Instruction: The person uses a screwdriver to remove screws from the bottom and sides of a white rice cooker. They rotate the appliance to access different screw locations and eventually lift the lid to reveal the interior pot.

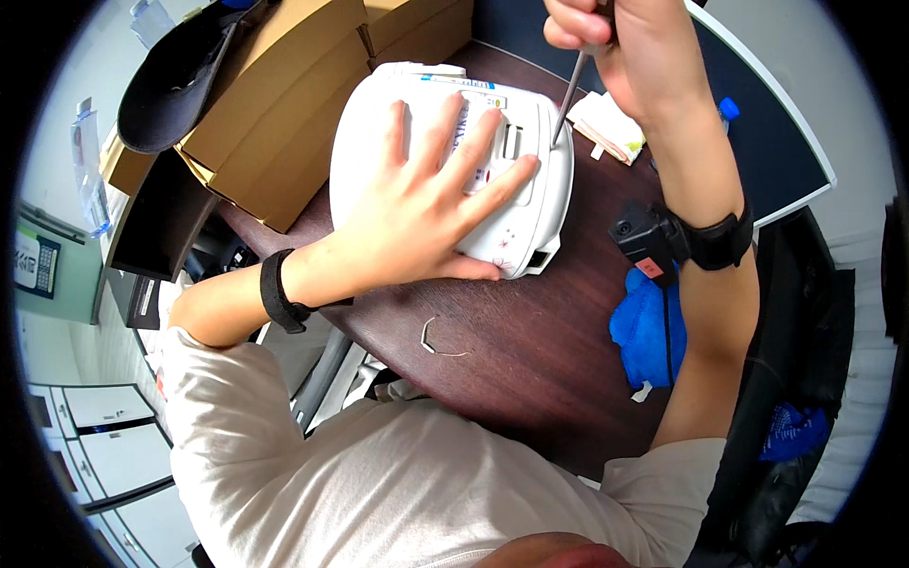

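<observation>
A white rounded plastic appliance (365, 142) with a small control panel and printed flowers rests on the dark wooden table (540, 350); its exact kind does not show. My left hand (417, 213) lies flat across its top, fingers spread. Above the far right, my right hand (634, 43) is closed around a screwdriver (570, 93) with a thin metal shaft. The shaft slants down, and its tip meets the appliance near the right edge. Most of the handle is hidden by my fingers.
Cardboard boxes (275, 104) stand at the far left, with a black cap (175, 85) on them. A folded cloth (608, 125) lies beyond the appliance. A blue cloth item (639, 327) sits by my right forearm. A thin bent strip (428, 337) lies nearer me.
</observation>
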Demonstrator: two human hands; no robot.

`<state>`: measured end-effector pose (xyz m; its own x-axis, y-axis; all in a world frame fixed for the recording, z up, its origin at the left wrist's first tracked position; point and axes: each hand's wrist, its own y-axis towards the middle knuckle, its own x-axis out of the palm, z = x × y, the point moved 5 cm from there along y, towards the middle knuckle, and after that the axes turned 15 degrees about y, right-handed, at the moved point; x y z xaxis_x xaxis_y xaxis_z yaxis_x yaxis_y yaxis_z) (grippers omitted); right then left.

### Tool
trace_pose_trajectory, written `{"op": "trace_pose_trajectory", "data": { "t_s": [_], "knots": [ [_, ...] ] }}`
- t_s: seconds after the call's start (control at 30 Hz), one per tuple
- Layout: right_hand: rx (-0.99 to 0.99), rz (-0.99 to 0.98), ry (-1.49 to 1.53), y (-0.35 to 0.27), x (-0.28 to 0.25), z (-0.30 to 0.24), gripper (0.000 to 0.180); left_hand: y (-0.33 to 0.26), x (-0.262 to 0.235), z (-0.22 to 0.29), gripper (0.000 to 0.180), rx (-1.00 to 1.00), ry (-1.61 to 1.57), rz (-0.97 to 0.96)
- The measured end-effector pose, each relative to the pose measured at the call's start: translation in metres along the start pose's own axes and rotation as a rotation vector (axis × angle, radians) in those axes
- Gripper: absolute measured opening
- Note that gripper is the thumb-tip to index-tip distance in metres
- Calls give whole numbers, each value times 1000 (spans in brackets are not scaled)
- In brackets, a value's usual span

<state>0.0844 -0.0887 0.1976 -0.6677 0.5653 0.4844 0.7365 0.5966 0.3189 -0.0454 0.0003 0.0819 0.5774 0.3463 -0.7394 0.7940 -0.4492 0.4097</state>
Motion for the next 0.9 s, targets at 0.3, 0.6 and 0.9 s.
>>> {"op": "trace_pose_trajectory", "data": {
  "t_s": [0.3, 0.6, 0.9],
  "knots": [
    [85, -123, -17, -1, 10, 31, 18, -24, 5, -8, 92, 134, -34, 174],
    [-272, -34, -301, -14, 31, 24, 20, 19, 9, -46, 49, 1, -226, 203],
    [-312, -233, -569, 30, 29, 56, 13, 29, 24, -52, 40, 25, -300, 330]
  ]
}}
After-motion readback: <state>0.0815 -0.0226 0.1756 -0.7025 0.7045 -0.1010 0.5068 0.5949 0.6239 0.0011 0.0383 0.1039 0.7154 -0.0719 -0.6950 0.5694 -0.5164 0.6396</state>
